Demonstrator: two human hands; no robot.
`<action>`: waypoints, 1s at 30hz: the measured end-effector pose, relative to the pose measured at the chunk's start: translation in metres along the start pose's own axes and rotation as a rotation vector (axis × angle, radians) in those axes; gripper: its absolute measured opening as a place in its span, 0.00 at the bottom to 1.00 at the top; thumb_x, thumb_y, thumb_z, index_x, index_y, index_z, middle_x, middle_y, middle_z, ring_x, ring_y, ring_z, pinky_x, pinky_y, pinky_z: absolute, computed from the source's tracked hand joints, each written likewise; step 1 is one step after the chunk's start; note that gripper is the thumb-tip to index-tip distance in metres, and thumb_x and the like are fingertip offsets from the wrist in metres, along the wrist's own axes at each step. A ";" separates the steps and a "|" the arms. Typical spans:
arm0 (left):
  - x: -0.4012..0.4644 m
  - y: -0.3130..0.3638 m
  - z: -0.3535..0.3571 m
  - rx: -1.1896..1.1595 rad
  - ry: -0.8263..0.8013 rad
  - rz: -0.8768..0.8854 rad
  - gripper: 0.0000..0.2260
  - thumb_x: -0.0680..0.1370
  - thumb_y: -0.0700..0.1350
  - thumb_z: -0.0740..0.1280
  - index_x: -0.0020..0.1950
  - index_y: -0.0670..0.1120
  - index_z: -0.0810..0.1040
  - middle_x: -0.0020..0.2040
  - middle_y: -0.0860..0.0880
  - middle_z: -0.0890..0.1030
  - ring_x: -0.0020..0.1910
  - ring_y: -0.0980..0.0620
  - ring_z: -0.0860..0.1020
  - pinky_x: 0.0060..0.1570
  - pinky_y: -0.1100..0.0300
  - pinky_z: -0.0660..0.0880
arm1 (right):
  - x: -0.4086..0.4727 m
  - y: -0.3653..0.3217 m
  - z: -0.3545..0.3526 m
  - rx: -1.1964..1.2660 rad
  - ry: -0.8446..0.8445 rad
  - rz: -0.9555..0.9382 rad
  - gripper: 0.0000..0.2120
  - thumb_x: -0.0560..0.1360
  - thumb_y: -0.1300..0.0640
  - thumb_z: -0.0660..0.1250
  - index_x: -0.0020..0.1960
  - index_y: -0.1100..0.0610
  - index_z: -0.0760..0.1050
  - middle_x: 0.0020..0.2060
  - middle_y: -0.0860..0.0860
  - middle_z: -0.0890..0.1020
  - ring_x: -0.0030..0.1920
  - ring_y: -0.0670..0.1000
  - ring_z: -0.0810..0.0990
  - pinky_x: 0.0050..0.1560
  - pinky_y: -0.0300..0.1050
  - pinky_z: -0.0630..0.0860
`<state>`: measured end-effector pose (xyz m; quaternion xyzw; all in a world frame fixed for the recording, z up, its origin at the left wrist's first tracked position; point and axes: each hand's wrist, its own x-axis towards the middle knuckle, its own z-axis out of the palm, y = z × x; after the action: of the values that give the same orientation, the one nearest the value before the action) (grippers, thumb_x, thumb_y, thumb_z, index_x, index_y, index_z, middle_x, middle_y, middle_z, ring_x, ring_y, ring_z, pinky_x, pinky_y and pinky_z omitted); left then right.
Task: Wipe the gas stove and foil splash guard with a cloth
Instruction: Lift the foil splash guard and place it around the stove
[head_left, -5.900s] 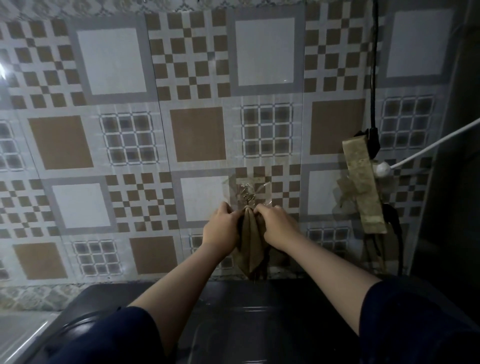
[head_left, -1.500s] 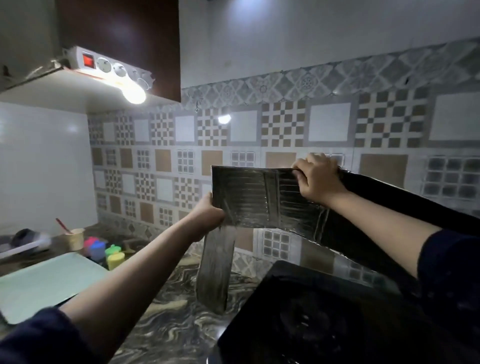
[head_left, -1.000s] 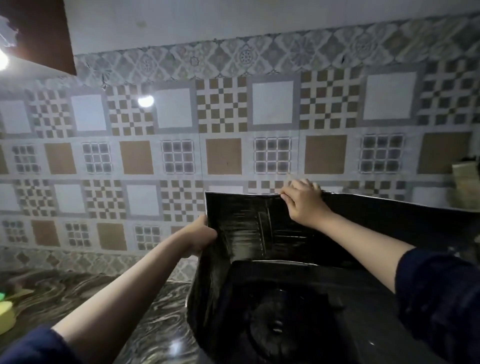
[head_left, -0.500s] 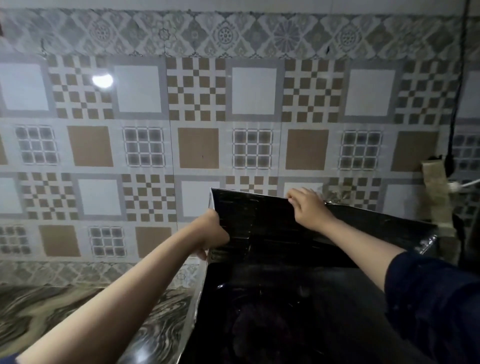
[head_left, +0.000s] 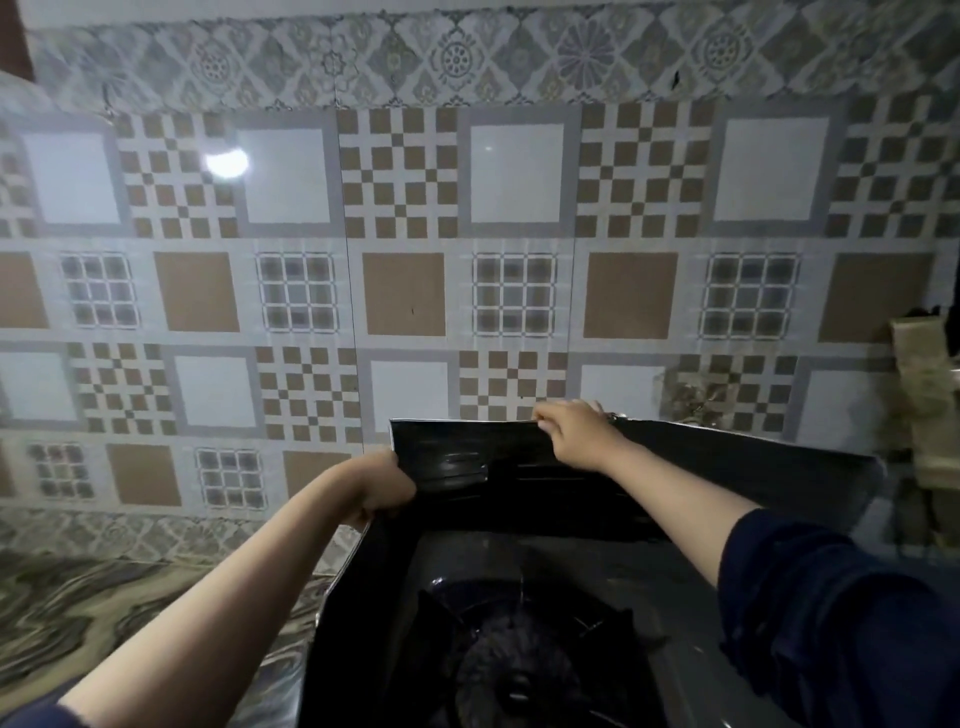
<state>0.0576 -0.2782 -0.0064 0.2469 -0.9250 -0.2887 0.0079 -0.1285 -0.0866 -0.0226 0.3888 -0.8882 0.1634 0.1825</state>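
While I hold it upright against the tiled wall (head_left: 405, 291), the foil splash guard (head_left: 727, 467) stands folded around the back and left side of the gas stove (head_left: 519, 670), its inner face dark. My left hand (head_left: 382, 486) is closed on its left corner fold. My right hand (head_left: 576, 434) is curled over its top edge, fingers behind. Burner grate: dark, below the guard's inside. Marbled countertop (head_left: 104, 613): left of the stove. Brownish taped fixture (head_left: 930, 395): on the wall, far right. Cloth: I cannot make one out.
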 end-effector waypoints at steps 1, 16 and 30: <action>0.002 -0.001 0.000 0.018 -0.003 -0.003 0.07 0.72 0.34 0.58 0.38 0.44 0.68 0.36 0.46 0.72 0.32 0.52 0.71 0.30 0.62 0.70 | -0.001 0.004 0.006 0.001 0.009 0.012 0.09 0.79 0.60 0.55 0.51 0.55 0.74 0.52 0.52 0.80 0.55 0.58 0.74 0.61 0.52 0.63; 0.027 0.009 0.006 -0.092 -0.006 -0.009 0.08 0.74 0.36 0.59 0.50 0.39 0.75 0.46 0.40 0.80 0.45 0.43 0.81 0.43 0.53 0.80 | 0.014 0.012 0.017 -0.076 0.121 0.154 0.14 0.78 0.62 0.57 0.58 0.54 0.79 0.53 0.57 0.74 0.56 0.59 0.70 0.55 0.49 0.68; 0.021 0.010 -0.008 -0.396 -0.154 -0.100 0.07 0.73 0.35 0.59 0.49 0.39 0.74 0.45 0.40 0.79 0.43 0.43 0.79 0.48 0.52 0.78 | -0.005 0.009 0.028 -0.287 0.195 0.044 0.26 0.71 0.72 0.60 0.68 0.60 0.69 0.63 0.55 0.74 0.63 0.58 0.72 0.65 0.49 0.67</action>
<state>0.0361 -0.2854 0.0026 0.2634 -0.8346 -0.4829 -0.0287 -0.1379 -0.0899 -0.0507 0.3213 -0.8888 0.0759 0.3179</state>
